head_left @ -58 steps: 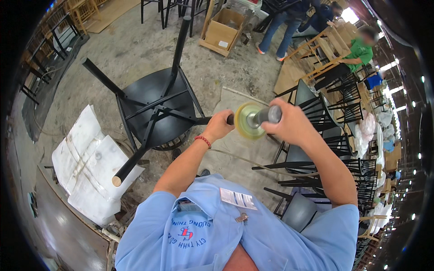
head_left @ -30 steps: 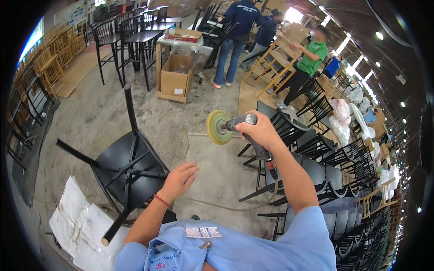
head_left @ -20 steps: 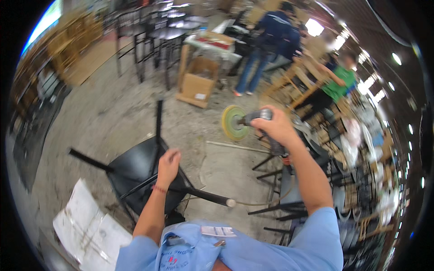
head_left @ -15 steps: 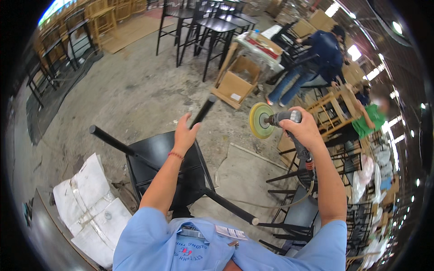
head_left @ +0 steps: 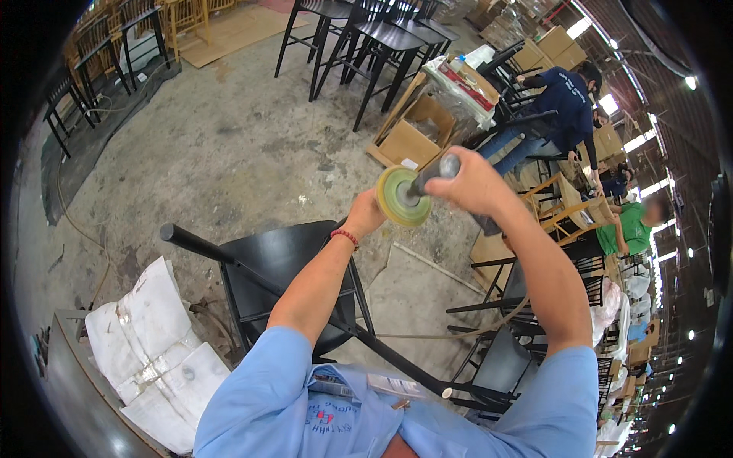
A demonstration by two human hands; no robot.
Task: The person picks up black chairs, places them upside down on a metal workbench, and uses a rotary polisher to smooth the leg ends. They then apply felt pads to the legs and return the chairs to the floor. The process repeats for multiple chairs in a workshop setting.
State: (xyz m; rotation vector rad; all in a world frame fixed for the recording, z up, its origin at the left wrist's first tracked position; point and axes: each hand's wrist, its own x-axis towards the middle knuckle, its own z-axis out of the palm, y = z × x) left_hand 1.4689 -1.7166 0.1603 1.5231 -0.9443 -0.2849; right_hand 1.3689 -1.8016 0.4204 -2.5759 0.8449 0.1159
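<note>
A disc sander [head_left: 422,183] with a round yellow-green pad [head_left: 402,197] is held in my right hand [head_left: 475,183], the fingers wrapped round its dark grey body. My left hand [head_left: 365,215] is beside the pad's left edge. Its fingers are mostly hidden behind the pad, so their grip does not show. Below my left forearm a black wooden chair [head_left: 279,256] lies tipped over. One leg [head_left: 191,241] points to the upper left and another [head_left: 401,368] runs toward the lower right. My left wrist hides where the far leg stood.
White wrapped packages [head_left: 149,343] lie at the lower left beside a grey metal surface [head_left: 99,382]. An air hose [head_left: 458,336] trails rightward. More black chairs [head_left: 500,359] stand at right. Ahead are a cardboard box [head_left: 416,137], black stools [head_left: 385,46] and two people at work [head_left: 561,107].
The sander and my right hand have moved left and slightly up. My left hand has moved right and up to the pad, and its fingers, spread before, are now hidden.
</note>
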